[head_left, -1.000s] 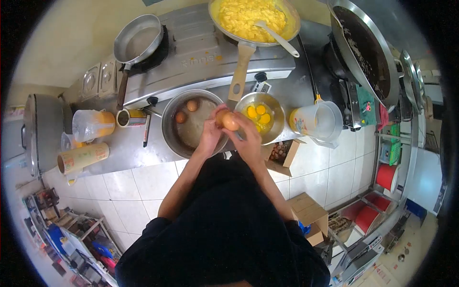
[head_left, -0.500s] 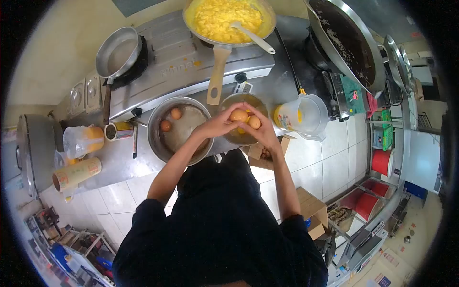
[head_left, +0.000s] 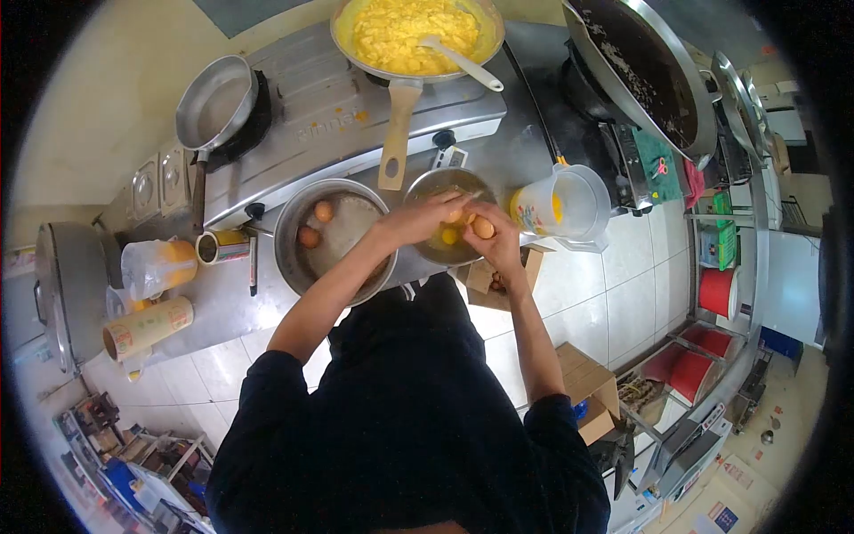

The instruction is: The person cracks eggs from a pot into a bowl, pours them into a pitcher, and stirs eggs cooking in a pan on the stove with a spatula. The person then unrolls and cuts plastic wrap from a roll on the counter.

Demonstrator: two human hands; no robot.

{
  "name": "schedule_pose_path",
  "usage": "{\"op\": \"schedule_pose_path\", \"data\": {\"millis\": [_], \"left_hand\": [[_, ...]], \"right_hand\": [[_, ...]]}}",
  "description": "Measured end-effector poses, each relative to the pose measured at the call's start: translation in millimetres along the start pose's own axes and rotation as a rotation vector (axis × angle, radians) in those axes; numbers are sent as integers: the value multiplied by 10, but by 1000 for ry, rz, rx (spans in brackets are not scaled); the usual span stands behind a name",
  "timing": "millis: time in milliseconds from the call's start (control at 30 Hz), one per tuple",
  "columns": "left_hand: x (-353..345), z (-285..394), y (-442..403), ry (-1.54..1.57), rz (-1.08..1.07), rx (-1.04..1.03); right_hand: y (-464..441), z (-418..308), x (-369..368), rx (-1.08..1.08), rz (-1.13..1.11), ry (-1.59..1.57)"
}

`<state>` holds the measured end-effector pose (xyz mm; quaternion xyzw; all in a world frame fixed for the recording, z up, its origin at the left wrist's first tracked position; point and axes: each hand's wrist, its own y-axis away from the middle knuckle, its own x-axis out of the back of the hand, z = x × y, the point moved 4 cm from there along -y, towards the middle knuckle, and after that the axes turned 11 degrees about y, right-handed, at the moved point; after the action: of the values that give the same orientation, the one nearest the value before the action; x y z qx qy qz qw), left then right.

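Both hands are over a metal bowl (head_left: pixel 418 189) that holds cracked eggs, with a yolk (head_left: pixel 449 236) showing below them. My left hand (head_left: pixel 418 220) is closed round an egg (head_left: pixel 455 215), mostly hidden by its fingers. In my right hand (head_left: pixel 503 242) a brown egg (head_left: pixel 483 227) is gripped by the fingers, close beside the left hand. Left of the bowl, a metal pot (head_left: pixel 286 258) holds two brown eggs (head_left: pixel 323 211) in its left part.
Behind stands a stove (head_left: pixel 302 107) with a small pan (head_left: pixel 213 102) and a pan of scrambled egg (head_left: pixel 414 36). A plastic jug (head_left: pixel 583 209) is right of the bowl, a large wok (head_left: pixel 703 133) farther right. An open carton (head_left: pixel 489 294) sits below the counter edge.
Both hands have moved right from between pot and bowl to over the bowl, carrying the eggs. The camera view has shifted too.
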<state>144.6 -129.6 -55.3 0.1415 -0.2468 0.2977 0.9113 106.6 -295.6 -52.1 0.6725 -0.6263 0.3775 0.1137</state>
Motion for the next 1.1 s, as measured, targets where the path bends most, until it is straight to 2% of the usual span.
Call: {"op": "schedule_pose_path", "data": {"millis": [67,100,133,167,233,300,367,433,467,533,567,600,633,667,700,733,767,800,833,867,900,933,1000,1067,1100], "left_hand": [[-5,-10,20,6,17,-28],[31,-8,18,65,136,-17],[60,-5,13,125,255,-6],[22,15,-6,125,255,-6],[-58,164,-20,476,396,-116],[-312,418,-110,616,294,-127],[-665,579,-274,572,249,-225],[-748,1031,-356,368,52,-66],[-961,1074,-453,270,-20,-55],[-1398,1005,-556,111,119,-193],[-1259,1082,-510,124,106,-202],[-980,1158,-375,351,-115,-156],[-824,1141,-164,575,-340,-103],[-705,1003,121,712,-166,-149],[-518,832,385,798,-150,-78],[-356,580,683,949,-78,77],[-51,447,1001,1060,138,206],[108,80,1319,659,430,299],[264,-172,1558,414,592,348],[270,-492,1779,12,596,387],[194,-757,1908,-394,588,421],[86,-900,1923,-400,595,436],[-87,-1118,1952,-421,452,487],[-97,-1291,1908,-320,498,620],[-108,-1344,1904,-328,475,669]], "right_hand": [[43,-15,36,-45,-7,47],[55,-36,41,-43,-6,46],[75,-56,81,-52,74,97],[107,-77,122,-61,154,148],[171,-203,187,-141,187,149],[368,-279,221,-221,219,143],[744,-261,326,-310,347,91],[1188,-227,471,-541,430,172],[1380,-169,503,-640,516,13],[1936,433,505,-721,418,106],[2174,780,441,-742,416,-43],[2320,1021,436,-761,417,-193],[2407,1108,513,-973,105,167],[2630,1391,513,-946,37,264],[2857,1677,514,-915,-28,361],[2929,1734,559,-1061,-69,360],[3138,1891,584,-988,34,352],[3075,1815,683,-998,43,379],[3100,1754,743,-1017,154,278],[3140,1719,798,-1028,260,176],[3241,1841,824,-926,273,424],[3174,1714,831,-917,261,414],[2842,1286,770,-1036,352,-280],[2367,849,584,-902,277,-325],[2008,465,526,-771,275,-175]]}}
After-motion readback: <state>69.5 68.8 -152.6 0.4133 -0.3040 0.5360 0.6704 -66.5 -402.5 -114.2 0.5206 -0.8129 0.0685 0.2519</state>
